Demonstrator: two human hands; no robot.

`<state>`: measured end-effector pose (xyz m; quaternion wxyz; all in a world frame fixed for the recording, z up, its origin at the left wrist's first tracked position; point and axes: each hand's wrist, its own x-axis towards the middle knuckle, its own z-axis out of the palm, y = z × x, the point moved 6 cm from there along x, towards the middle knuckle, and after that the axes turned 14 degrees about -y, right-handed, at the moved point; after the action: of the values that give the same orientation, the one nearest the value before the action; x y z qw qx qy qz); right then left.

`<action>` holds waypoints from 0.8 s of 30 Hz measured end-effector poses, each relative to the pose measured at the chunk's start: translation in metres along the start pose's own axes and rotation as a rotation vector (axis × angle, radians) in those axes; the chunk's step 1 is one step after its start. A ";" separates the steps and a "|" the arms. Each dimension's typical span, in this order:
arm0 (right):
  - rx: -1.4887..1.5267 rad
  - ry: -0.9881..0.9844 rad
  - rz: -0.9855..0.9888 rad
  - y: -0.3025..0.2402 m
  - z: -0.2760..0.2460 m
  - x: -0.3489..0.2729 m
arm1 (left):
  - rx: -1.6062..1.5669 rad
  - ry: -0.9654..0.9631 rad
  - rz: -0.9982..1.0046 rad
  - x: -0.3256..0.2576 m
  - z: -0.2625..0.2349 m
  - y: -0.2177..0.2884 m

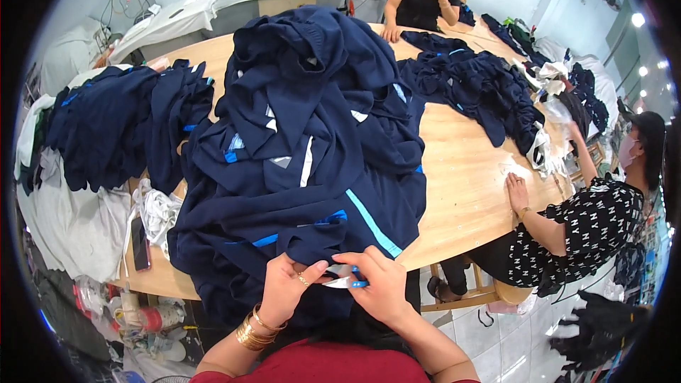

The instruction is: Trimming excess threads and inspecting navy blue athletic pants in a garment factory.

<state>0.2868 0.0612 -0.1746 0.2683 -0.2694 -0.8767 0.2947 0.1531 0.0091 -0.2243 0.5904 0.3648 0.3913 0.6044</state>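
Note:
At the near edge of the table, my left hand [287, 287] pinches the edge of a navy garment [306, 240], its fingers closed on the cloth. Close beside it, my right hand [383, 287] is closed around small thread snips [359, 284] with blue grips. The silvery blades point left, toward the cloth at my left fingertips. How far the blades are apart I cannot tell. Ahead of both hands rises a large heap of navy garments [284, 113] with light blue stripes and white tags.
On the wooden table [454, 170] lie a stack of navy garments [106, 128] at left, more garments [475, 85] at right, a phone [141, 245] and white cloth strips [157, 209]. One person [560, 234] sits at right; another [418, 0] is at the far side.

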 end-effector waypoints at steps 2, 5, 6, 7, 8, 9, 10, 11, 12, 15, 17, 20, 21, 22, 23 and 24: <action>-0.123 0.021 -0.057 -0.005 0.000 0.002 | 0.049 0.021 0.014 -0.002 -0.003 0.002; -0.183 0.030 -0.094 -0.009 -0.003 0.006 | 0.104 0.001 0.037 0.001 -0.004 0.003; -0.189 0.026 -0.105 -0.010 -0.004 0.007 | 0.099 -0.002 0.037 0.002 -0.004 0.001; -0.191 0.024 -0.106 -0.010 -0.004 0.009 | 0.137 -0.012 0.078 0.004 -0.003 0.003; -0.177 0.036 -0.100 -0.008 -0.004 0.011 | 0.175 -0.021 0.118 0.005 -0.003 0.004; -0.163 0.046 -0.094 -0.007 -0.004 0.011 | 0.173 -0.019 0.118 0.004 -0.004 0.003; -0.163 0.043 -0.093 -0.006 -0.004 0.010 | 0.174 -0.016 0.103 0.003 -0.006 0.001; -0.143 0.023 -0.063 -0.003 -0.002 0.010 | 0.175 -0.013 0.089 0.003 -0.008 -0.001; -0.122 0.003 -0.032 -0.001 0.000 0.010 | 0.172 -0.011 0.087 0.003 -0.007 0.000; -0.036 0.018 0.007 0.000 -0.004 0.010 | 0.112 -0.018 0.056 0.005 -0.003 0.004; 0.015 0.019 0.032 0.002 -0.005 0.010 | 0.061 0.018 0.046 0.004 -0.002 0.003; 0.096 0.016 0.065 0.006 -0.005 0.007 | 0.045 0.026 0.025 0.005 0.001 0.007; 0.122 0.018 0.067 0.007 -0.005 0.007 | 0.044 0.025 0.029 0.004 0.002 0.008; 0.122 0.002 0.086 0.008 -0.004 0.006 | 0.037 0.016 0.036 0.004 0.002 0.006; 0.095 0.004 0.044 0.007 -0.004 0.007 | 0.031 0.028 0.023 0.004 0.001 0.006; 0.144 0.001 0.082 0.009 -0.004 0.007 | 0.002 0.026 0.017 0.005 0.002 0.005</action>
<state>0.2868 0.0731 -0.1755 0.2751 -0.2853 -0.8413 0.3677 0.1524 0.0138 -0.2190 0.5799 0.3608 0.3962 0.6137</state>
